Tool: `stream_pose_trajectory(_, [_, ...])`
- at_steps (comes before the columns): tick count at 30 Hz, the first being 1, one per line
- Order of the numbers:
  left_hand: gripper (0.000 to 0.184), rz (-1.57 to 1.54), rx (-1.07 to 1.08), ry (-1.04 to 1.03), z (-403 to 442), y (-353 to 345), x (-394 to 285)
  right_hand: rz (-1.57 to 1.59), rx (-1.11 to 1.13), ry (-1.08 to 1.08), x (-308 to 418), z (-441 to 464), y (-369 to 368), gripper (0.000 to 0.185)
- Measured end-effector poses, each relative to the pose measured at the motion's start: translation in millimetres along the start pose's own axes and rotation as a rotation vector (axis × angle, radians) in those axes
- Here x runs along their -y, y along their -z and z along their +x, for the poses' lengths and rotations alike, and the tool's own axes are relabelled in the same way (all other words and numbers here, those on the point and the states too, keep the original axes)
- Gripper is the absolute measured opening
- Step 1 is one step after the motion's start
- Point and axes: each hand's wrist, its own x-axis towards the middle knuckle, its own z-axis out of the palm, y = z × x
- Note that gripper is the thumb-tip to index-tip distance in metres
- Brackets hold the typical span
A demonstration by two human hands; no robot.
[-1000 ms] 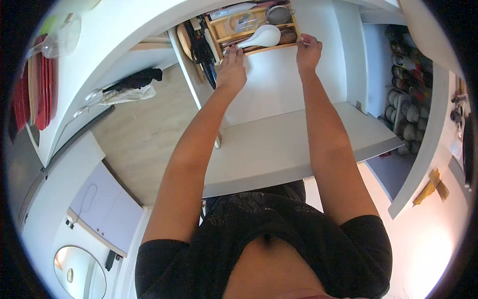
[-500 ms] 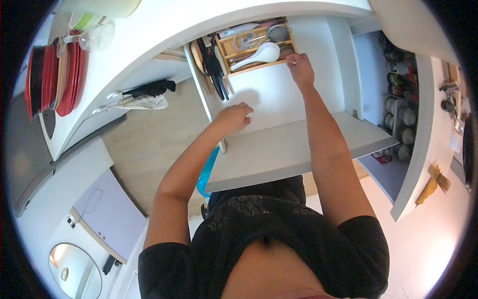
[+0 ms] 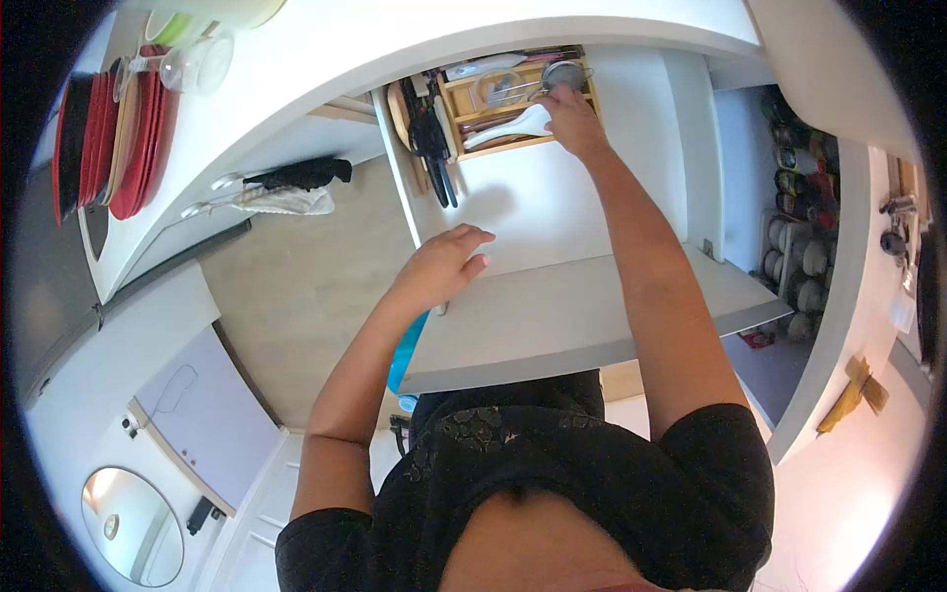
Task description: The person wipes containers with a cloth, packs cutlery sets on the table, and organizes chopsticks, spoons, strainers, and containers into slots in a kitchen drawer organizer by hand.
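My right hand reaches into the open drawer, over the wooden organizer tray. Its thumb and fingers look apart, against the round end of a white ladle and just below a mesh strainer; the hand covers part of the ladle. Both utensils lie in the tray. My left hand hovers above the drawer's front left corner, fingers loosely spread, holding nothing. Black-handled utensils stand in a row left of the tray.
The drawer's front panel is close to my body. On the counter at left are red plates in a rack and a clear glass. Jars fill a compartment at right. Dark and white cloths hang at left.
My right hand has moved left and away from me, from the tray's near right corner onto the ladle and strainer. My left hand has drawn back slightly. The utensils look unmoved.
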Motion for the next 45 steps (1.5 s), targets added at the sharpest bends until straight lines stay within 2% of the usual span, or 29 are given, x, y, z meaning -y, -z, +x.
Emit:
stream_pose_trajectory(3, [0.031, 0.013, 0.008, -0.006, -3, -1, 2, 0.084, 0.142, 0.042, -3, 7, 6, 0.042])
stream_pose_trajectory(5, [0.032, 0.02, 0.001, -0.004, -6, -2, 3, 0.261, 0.46, -0.108, 0, 12, 27, 0.032])
stream_pose_trajectory(7, [0.031, -0.013, -0.009, 0.011, -8, -3, 5, 0.262, 0.414, -0.107, -10, 15, 38, 0.032])
stream_pose_trajectory(9, [0.031, -0.019, -0.018, 0.011, -11, -5, 10, 0.343, 0.269, -0.114, -21, 25, 50, 0.033])
stream_pose_trajectory(11, [0.03, -0.021, -0.019, 0.009, -12, -9, 14, 0.382, 0.301, -0.104, -24, 35, 55, 0.035])
stream_pose_trajectory(13, [0.03, -0.003, -0.008, 0.031, -13, -11, 16, 0.264, 0.244, -0.094, -23, 44, 49, 0.034])
stream_pose_trajectory(17, [0.03, -0.003, -0.069, 0.012, -16, -14, 17, 0.296, 0.195, -0.044, -14, 55, 24, 0.037])
stream_pose_trajectory(19, [0.029, 0.005, -0.065, 0.019, -15, -14, 19, 0.075, 0.201, -0.069, -6, 58, 21, 0.038])
stream_pose_trajectory(22, [0.029, 0.033, -0.057, 0.014, -15, -16, 24, -0.052, 0.237, -0.085, 4, 57, 24, 0.038])
stream_pose_trajectory(26, [0.029, 0.023, -0.069, 0.025, -16, -17, 26, -0.093, 0.26, -0.07, 5, 56, 19, 0.038])
stream_pose_trajectory(28, [0.031, 0.018, -0.04, 0.015, -15, -16, 27, -0.134, 0.168, -0.064, 2, 57, 8, 0.039])
stream_pose_trajectory(38, [0.031, 0.027, -0.048, 0.03, -13, -15, 31, -0.027, -0.033, -0.013, 3, 47, 8, 0.046])
stream_pose_trajectory(40, [0.031, 0.013, -0.058, 0.015, -13, -15, 30, 0.026, -0.097, 0.046, 1, 44, 5, 0.044])
stream_pose_trajectory(44, [0.03, 0.021, -0.056, -0.02, -16, -9, 19, 0.065, -0.204, -0.018, 2, 28, 23, 0.039])
stream_pose_trajectory(45, [0.03, 0.029, -0.061, -0.03, -18, -7, 16, 0.083, -0.198, -0.01, -1, 20, 31, 0.033])
